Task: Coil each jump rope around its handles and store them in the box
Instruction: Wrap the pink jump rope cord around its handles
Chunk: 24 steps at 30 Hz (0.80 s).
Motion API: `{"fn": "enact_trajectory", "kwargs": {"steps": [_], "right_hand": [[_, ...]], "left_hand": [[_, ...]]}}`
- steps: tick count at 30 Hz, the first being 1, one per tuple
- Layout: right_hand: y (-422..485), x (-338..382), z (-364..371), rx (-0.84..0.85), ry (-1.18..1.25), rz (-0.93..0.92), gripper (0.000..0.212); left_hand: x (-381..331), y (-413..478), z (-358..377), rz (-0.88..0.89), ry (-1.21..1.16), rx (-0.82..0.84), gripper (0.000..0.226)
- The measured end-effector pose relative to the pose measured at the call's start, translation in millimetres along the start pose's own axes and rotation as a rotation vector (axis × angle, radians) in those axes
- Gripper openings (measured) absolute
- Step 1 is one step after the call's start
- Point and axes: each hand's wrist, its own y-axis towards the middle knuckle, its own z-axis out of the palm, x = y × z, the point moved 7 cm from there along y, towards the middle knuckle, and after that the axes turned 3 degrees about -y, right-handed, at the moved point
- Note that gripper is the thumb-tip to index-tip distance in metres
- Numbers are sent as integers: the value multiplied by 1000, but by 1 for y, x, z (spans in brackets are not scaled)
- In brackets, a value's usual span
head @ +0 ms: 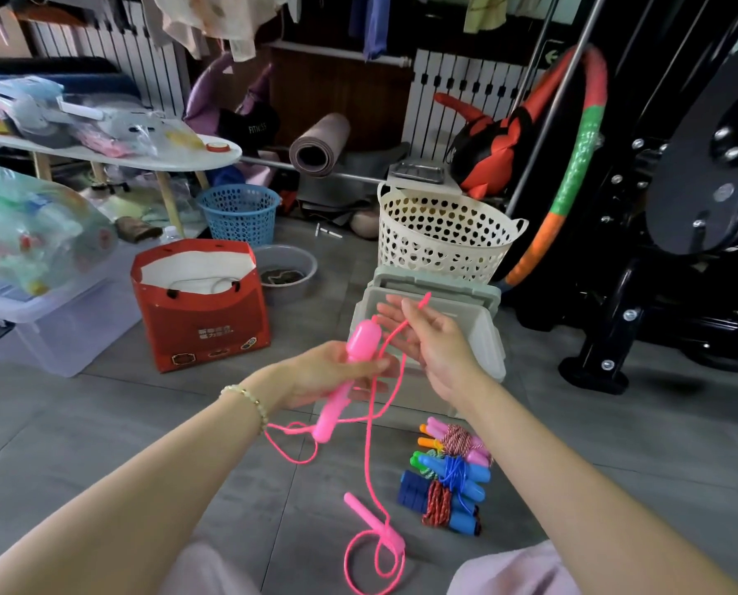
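My left hand (337, 371) grips a pink jump rope handle (345, 371) that points up and away from me. My right hand (427, 337) pinches the pink cord (373, 427) just above it, with the cord's end sticking up past my fingers. The rest of the cord hangs to the floor in loops. The other pink handle (373, 521) lies on the tiles near my knees. Behind my hands stands an open pale grey box (478, 319) with its lid tipped back. Several coiled jump ropes (448, 474) lie in a pile on the floor at the right.
A red paper bag (199, 311) stands left of the box, beside a clear storage bin (49, 319). A cream basket (440, 238), a blue basket (238, 212) and a grey bowl (285, 268) sit further back. Black gym equipment (680, 234) and a hoop (569, 178) fill the right side.
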Motion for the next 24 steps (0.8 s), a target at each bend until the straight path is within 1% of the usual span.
{"fn": "enact_trajectory", "kwargs": {"steps": [2,4,5,7,9,10,12,13,14,15,16,17,19,20,22,23,24], "right_hand": [[-1,1,0,-20,-5,2,25],[-2,0,2,-17,-8,12,29],[-3,-2,4,19,-13,29,32],[-7,-11,14,173,-65,97,38],[-19,-26,27,373,-152,227,32],[-25,-33,30,468,-225,285,27],[-38,-52,32,655,-447,382,21],[-43,-62,29,725,-565,418,19],[-44,-68,26,752,-658,424,19],[-41,-68,24,725,-700,397,21],[-34,-65,22,638,-666,358,21],[-27,-56,19,515,-584,306,22],[-14,-31,12,287,-428,161,25],[-10,-17,9,208,-364,85,27],[-6,0,5,97,-274,-12,27],[-4,3,3,60,-253,-36,26],[-3,5,2,31,-252,-52,24]], "left_hand": [[-4,2,8,14,22,-12,15],[-16,2,3,92,1,-92,9],[-25,2,-2,147,-54,-149,9],[-41,-2,-16,263,-222,-288,7],[-51,-8,-33,343,-352,-432,3],[-55,-12,-42,375,-393,-490,1],[-60,-19,-61,441,-473,-577,1],[-61,-22,-71,463,-504,-612,1],[-61,-24,-79,469,-513,-641,2],[-59,-25,-85,457,-478,-660,4],[-56,-24,-87,427,-413,-654,8],[-50,-21,-86,385,-332,-621,13],[-35,-11,-70,276,-207,-460,22],[-26,-8,-57,218,-160,-350,26],[-11,-4,-28,132,8,-155,32],[-5,-1,-16,104,99,-89,32],[-2,2,-8,87,159,-56,29]]}}
